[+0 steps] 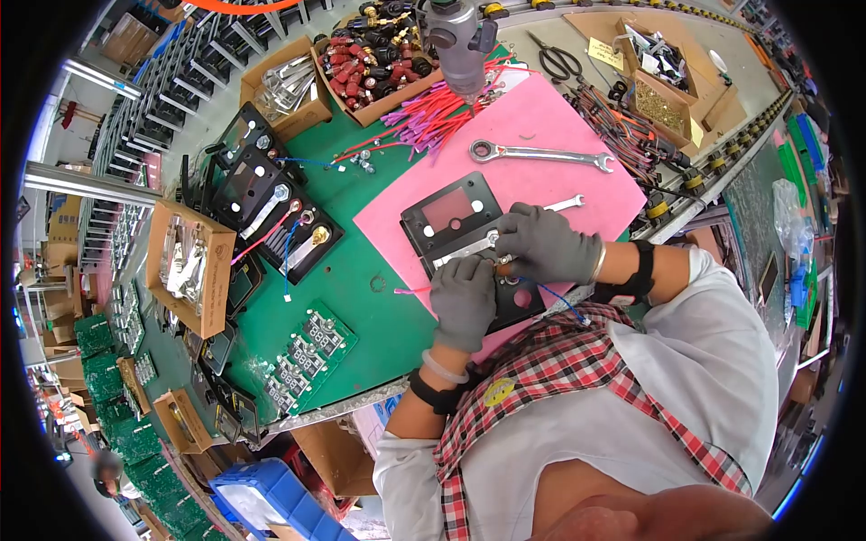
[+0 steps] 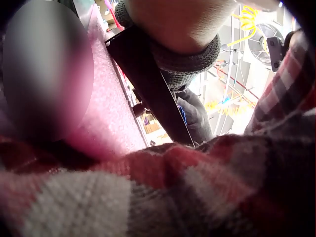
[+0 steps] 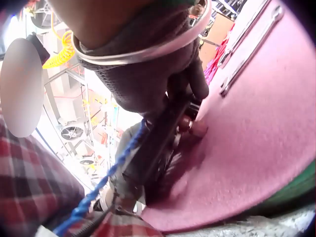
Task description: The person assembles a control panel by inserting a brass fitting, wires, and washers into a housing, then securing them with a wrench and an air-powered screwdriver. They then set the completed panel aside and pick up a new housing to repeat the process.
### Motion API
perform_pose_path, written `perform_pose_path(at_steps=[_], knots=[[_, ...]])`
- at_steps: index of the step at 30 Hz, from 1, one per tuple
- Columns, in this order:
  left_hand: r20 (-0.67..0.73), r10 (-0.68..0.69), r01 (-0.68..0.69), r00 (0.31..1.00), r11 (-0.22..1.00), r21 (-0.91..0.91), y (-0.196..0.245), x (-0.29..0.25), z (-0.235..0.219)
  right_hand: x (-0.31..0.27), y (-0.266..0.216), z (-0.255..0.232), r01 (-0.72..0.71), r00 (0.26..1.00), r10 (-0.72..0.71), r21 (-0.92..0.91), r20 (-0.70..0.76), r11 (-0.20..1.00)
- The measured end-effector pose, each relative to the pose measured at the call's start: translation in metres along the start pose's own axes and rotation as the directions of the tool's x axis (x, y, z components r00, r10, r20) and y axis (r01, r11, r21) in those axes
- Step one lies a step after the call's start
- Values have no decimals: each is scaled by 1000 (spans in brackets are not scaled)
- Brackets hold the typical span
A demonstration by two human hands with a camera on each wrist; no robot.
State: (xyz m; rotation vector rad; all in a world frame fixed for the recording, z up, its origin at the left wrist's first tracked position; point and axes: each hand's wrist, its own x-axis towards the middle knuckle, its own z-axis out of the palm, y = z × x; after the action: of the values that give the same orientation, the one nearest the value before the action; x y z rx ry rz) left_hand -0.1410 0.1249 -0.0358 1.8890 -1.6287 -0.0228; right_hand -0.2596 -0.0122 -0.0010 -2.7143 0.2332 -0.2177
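Note:
An opened black plastic case (image 1: pixel 451 213) lies on a pink foam sheet (image 1: pixel 388 221), its near half between both hands. A metal bar, like those of a wrench, shows inside it. My gloved left hand (image 1: pixel 464 304) curls over the near half's left side and holds it. From the right, my gloved right hand (image 1: pixel 548 245) reaches in with bent fingers and pinches a small brass fitting (image 1: pixel 503 268), partly hidden by the gloves. A blue wire (image 1: pixel 561 302) trails out of the case toward the apron. In the right wrist view, a copper-coloured part (image 3: pixel 185 123) sticks out under the case.
A ratchet wrench (image 1: pixel 541 155) and a smaller wrench (image 1: pixel 566 204) lie on the foam. Left stand more black cases (image 1: pixel 257 185) and circuit boards (image 1: pixel 311 352). Behind are a box of red fittings (image 1: pixel 361 77), red wires (image 1: pixel 433 117) and a hanging power driver (image 1: pixel 460 45).

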Motion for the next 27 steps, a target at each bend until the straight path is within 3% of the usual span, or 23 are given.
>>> perform_pose_path(at_steps=[3, 9, 12, 15, 18, 19, 22, 23, 26, 27], knots=[[4, -6, 6, 1000, 1000, 1, 0, 0, 0, -4, 2, -5, 51, 999, -51, -13, -9, 999], [-12, 5, -5, 1000, 1000, 6, 0, 1, 0, -2, -3, -2, -17, 1000, 17, -58, -10, 998], [1, -6, 6, 1000, 1000, 4, 1, 0, -1, -6, 30, -21, -40, 964, 71, 124, -256, 991], [4, -12, 12, 1000, 1000, -10, 1, 0, -2, -13, 56, -34, -274, 960, 275, -31, 46, 961], [12, -12, 13, 1000, 1000, -26, 1, 1, -3, -25, 53, -5, -166, 984, 158, -93, -85, 982], [18, -13, 14, 1000, 1000, -27, 1, 0, -4, -26, 52, -5, -150, 988, 144, -112, -61, 982], [7, -12, 13, 1000, 999, -46, 1, 0, -3, -32, 54, -2, -356, 933, 350, -89, -84, 930], [-12, -4, 4, 1000, 999, -42, 0, 0, -2, -31, 62, -5, -441, 897, 441, 24, 14, 897], [-18, 5, -5, 1000, 1000, -28, -1, -1, -1, -29, 57, -33, -331, 939, 345, 309, 10, 892], [-12, 1, -2, 1000, 1000, -26, -1, -1, 0, -26, 50, -44, -150, 989, 149, 163, 23, 975]])
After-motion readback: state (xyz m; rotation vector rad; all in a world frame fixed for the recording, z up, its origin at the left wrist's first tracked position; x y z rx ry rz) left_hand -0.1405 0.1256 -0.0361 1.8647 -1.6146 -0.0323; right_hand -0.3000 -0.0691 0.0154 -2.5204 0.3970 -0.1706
